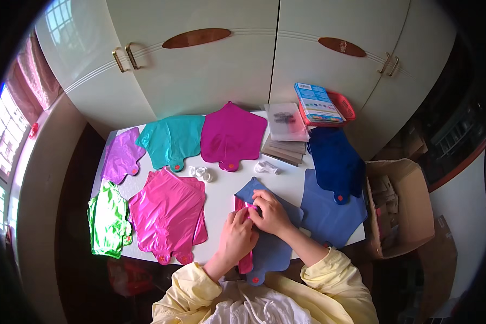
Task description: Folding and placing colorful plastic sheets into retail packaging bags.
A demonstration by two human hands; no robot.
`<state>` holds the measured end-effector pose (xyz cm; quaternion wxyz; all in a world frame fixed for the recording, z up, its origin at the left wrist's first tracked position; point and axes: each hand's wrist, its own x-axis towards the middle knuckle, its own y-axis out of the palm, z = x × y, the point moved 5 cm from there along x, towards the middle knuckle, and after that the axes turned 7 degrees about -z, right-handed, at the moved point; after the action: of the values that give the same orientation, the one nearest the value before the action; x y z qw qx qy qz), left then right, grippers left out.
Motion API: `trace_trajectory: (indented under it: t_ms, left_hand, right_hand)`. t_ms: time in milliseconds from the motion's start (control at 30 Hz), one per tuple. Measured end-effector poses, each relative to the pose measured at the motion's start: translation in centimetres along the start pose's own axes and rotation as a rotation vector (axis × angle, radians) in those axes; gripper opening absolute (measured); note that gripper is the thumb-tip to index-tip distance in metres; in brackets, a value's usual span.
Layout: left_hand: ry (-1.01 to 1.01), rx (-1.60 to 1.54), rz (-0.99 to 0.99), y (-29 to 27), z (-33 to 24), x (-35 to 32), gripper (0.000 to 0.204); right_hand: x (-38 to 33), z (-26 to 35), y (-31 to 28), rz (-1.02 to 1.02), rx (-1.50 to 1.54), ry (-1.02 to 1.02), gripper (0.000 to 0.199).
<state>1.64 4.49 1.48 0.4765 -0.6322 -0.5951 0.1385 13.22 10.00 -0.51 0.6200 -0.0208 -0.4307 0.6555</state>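
Observation:
Both hands meet over the near middle of the white table [221, 189]. My left hand [236, 236] is closed on a narrow, folded pink foil balloon [246, 263]. Against the same pink foil my right hand [271, 213] is closed too, its fingers bent close to the left fingertips. Part of the folded foil is hidden under the hands. Beneath it lies a flat slate-blue foil balloon [272, 251], its rounded tab toward me and its far corner showing beyond my right fingers.
Flat pink [167, 213], green [107, 221], purple [122, 154], teal [173, 139], magenta [233, 135] and navy balloons [337, 162] surround the hands. White ribbon rolls [201, 173], grey cards [285, 152] and a red basket [344, 108] stand farther back. An open cardboard box [424, 216] is at right.

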Motion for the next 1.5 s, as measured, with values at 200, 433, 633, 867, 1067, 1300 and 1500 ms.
trace_trajectory:
  t_ms: [200, 433, 633, 867, 1067, 1300, 1500]
  left_hand:
    - [0.143, -0.023, 0.070, -2.0, 1.2, 0.3, 0.032]
    - [0.278, 0.180, 0.226, -2.7, 4.3, 0.1, 0.053]
    - [0.270, 0.213, 0.279, -2.2, 4.8, -0.1, 0.059]
    - [0.268, 0.221, 0.280, -2.1, 4.6, 0.1, 0.061]
    - [0.282, 0.244, 0.303, -2.2, 4.5, 0.1, 0.060]
    - [0.301, 0.289, 0.289, -2.1, 4.5, 0.1, 0.059]
    - [0.299, 0.299, 0.291, -2.2, 4.7, 0.0, 0.060]
  right_hand:
    - [0.2, 0.6, -0.4, -0.053, -0.034, -0.057, 0.010]
    - [0.1, 0.7, -0.4, -0.038, -0.045, -0.050, 0.008]
    - [0.0, 0.4, -0.3, -0.032, -0.064, -0.043, 0.009]
    - [0.0, 0.3, -0.3, -0.062, -0.067, -0.050, 0.006]
    - [-0.1, 0.3, -0.2, -0.063, -0.081, -0.058, 0.007]
    - [0.0, 0.6, -0.2, -0.047, -0.127, -0.065, 0.008]
    - [0.3, 2.6, -1.3, -0.057, -0.390, -0.153, 0.019]
